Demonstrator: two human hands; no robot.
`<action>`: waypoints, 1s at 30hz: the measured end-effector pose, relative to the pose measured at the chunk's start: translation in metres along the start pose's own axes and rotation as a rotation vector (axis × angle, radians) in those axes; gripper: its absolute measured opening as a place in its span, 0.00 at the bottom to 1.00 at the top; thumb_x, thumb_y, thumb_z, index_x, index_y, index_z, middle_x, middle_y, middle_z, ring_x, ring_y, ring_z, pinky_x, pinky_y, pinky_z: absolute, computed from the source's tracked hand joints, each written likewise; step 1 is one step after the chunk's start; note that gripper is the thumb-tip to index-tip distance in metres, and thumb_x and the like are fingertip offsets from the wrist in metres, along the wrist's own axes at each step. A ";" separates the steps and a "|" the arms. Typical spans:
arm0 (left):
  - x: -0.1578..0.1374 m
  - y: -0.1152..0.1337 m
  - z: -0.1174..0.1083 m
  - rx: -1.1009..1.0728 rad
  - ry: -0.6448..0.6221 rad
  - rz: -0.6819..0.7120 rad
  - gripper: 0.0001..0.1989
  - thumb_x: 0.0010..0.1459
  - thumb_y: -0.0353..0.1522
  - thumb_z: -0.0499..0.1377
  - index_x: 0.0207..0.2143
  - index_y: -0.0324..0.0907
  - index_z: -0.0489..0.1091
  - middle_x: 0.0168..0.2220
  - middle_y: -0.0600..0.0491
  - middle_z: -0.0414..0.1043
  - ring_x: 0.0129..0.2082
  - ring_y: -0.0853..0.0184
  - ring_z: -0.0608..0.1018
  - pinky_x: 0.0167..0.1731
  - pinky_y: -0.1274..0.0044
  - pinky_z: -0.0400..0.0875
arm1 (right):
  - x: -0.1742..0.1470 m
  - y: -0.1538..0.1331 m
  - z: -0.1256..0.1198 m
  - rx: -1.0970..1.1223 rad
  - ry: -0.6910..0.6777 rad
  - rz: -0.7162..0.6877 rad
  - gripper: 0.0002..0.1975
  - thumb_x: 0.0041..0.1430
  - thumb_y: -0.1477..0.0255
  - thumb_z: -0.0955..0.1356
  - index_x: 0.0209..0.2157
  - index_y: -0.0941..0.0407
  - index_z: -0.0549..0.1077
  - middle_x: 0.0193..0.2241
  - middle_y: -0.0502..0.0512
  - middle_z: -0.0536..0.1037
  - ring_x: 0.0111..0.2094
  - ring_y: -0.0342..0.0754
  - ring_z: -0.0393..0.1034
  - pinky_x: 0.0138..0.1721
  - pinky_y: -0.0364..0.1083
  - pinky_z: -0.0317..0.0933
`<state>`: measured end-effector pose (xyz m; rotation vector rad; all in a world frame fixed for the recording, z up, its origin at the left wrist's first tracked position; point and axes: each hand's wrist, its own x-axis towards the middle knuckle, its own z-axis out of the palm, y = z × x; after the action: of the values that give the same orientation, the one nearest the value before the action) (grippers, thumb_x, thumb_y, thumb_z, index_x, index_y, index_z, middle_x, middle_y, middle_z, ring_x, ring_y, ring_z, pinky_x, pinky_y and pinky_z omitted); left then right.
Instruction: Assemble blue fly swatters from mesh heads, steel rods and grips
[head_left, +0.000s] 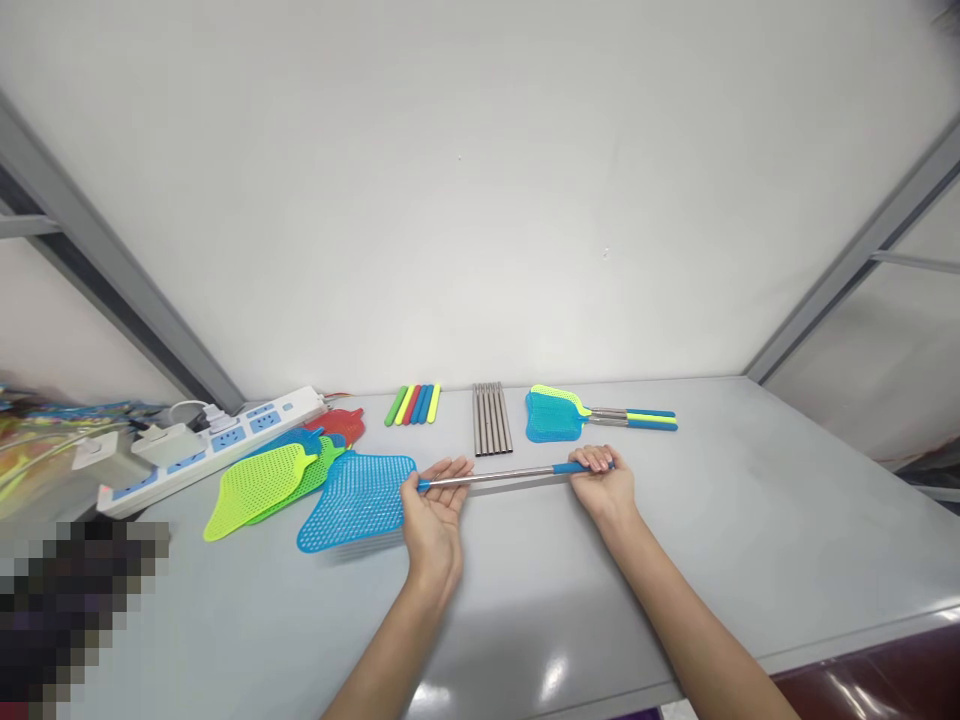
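A blue fly swatter [367, 500] with a metal shaft is held level above the table. My left hand [436, 520] supports its neck, thumb on top and fingers stretched out beneath the shaft. At the other end, my right hand [606, 487] is closed around the blue handle. Behind them lie several metal tubes [493, 420] in a row and several coloured handle grips [412, 405] in green, yellow, red and blue. To the left, loose swatter heads [262, 485] in yellow, green, blue and red overlap. Swatters with shafts and handles [555, 415] are stacked at the back right.
A white power strip [247, 432] with plugged-in adapters runs along the left side of the grey table [750, 520]. Wrapped, colourful material lies at the far left, beside a pixelated dark patch. A pale wall [480, 220] and grey metal posts border the table.
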<state>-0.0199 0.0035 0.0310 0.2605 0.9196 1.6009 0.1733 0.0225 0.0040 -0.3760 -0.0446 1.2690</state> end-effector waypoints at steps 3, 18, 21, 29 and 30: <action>0.000 -0.001 0.000 0.020 -0.005 -0.016 0.14 0.51 0.34 0.45 0.28 0.34 0.65 0.29 0.42 0.73 0.34 0.63 0.75 0.40 0.70 0.64 | 0.000 0.000 0.000 0.003 0.015 0.006 0.13 0.49 0.77 0.54 0.14 0.58 0.44 0.11 0.43 0.48 0.12 0.36 0.47 0.17 0.38 0.50; -0.003 -0.005 -0.001 0.070 -0.040 -0.042 0.11 0.52 0.32 0.47 0.29 0.35 0.65 0.30 0.44 0.72 0.33 0.65 0.75 0.41 0.71 0.65 | -0.001 -0.001 0.003 -0.053 0.019 0.041 0.12 0.49 0.71 0.52 0.15 0.57 0.46 0.12 0.44 0.48 0.13 0.37 0.48 0.16 0.40 0.49; -0.003 -0.005 0.000 0.073 -0.042 -0.046 0.11 0.52 0.32 0.46 0.29 0.35 0.65 0.30 0.44 0.72 0.33 0.65 0.75 0.41 0.71 0.64 | -0.002 -0.001 0.003 -0.020 0.055 0.048 0.11 0.48 0.71 0.52 0.15 0.57 0.47 0.12 0.44 0.49 0.13 0.37 0.48 0.16 0.40 0.49; -0.001 -0.005 -0.001 0.088 -0.028 -0.063 0.11 0.52 0.32 0.46 0.29 0.35 0.64 0.29 0.45 0.73 0.32 0.65 0.76 0.40 0.70 0.65 | -0.003 -0.001 0.005 0.112 0.130 0.100 0.10 0.47 0.71 0.54 0.16 0.57 0.48 0.12 0.44 0.50 0.13 0.37 0.48 0.16 0.39 0.49; -0.001 -0.005 -0.001 0.087 -0.028 -0.063 0.11 0.52 0.32 0.46 0.29 0.35 0.64 0.29 0.45 0.73 0.32 0.65 0.76 0.40 0.71 0.65 | -0.003 -0.001 0.005 0.123 0.136 0.102 0.09 0.47 0.71 0.54 0.17 0.57 0.48 0.12 0.44 0.50 0.13 0.37 0.48 0.16 0.39 0.49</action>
<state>-0.0166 0.0016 0.0270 0.3113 0.9683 1.4981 0.1721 0.0210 0.0098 -0.3613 0.1692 1.3372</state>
